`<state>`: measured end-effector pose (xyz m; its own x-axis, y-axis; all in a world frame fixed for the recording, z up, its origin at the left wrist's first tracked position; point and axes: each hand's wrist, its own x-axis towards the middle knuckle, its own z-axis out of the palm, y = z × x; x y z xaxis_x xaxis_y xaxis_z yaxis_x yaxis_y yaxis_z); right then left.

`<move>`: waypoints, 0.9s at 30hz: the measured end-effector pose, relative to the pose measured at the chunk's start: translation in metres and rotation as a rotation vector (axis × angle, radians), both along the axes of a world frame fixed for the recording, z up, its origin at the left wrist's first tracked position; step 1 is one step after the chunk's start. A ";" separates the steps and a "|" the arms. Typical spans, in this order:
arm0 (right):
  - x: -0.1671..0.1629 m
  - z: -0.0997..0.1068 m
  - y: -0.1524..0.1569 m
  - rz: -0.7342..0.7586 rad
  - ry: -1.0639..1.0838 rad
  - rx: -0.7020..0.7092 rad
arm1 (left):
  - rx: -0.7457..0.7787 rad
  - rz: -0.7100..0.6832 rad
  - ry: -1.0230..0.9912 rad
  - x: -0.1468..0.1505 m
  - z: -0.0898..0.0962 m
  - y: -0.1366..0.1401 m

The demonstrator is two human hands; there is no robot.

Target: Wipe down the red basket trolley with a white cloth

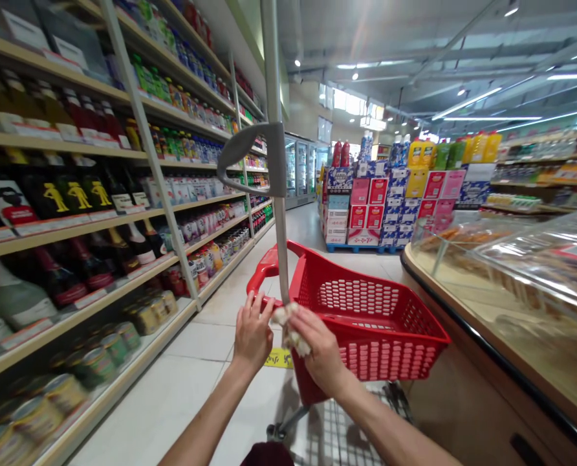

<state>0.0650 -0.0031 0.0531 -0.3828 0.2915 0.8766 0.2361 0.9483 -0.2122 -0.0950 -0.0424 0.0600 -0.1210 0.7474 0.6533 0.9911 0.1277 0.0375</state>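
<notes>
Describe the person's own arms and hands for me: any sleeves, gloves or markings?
The left hand and right hand are bare; no glove, watch or bracelet shows. Both forearms are uncovered where visible, with no sleeve, cable or marking seen. A dark maroon patch, possibly clothing, shows at the bottom edge.

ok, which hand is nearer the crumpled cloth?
Right. The right hand holds the crumpled cloth at the base of the grey pole; the left hand is just left of it, fingers at the red handle.
</notes>
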 end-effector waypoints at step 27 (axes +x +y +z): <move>-0.033 0.128 0.055 -0.141 -0.321 0.550 | -0.028 0.015 0.025 -0.001 -0.004 -0.004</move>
<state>0.0320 0.0522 0.1815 -0.6413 -0.1005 0.7607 0.3373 0.8535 0.3971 -0.0956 -0.0460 0.0563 -0.1163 0.7638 0.6349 0.9896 0.1436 0.0086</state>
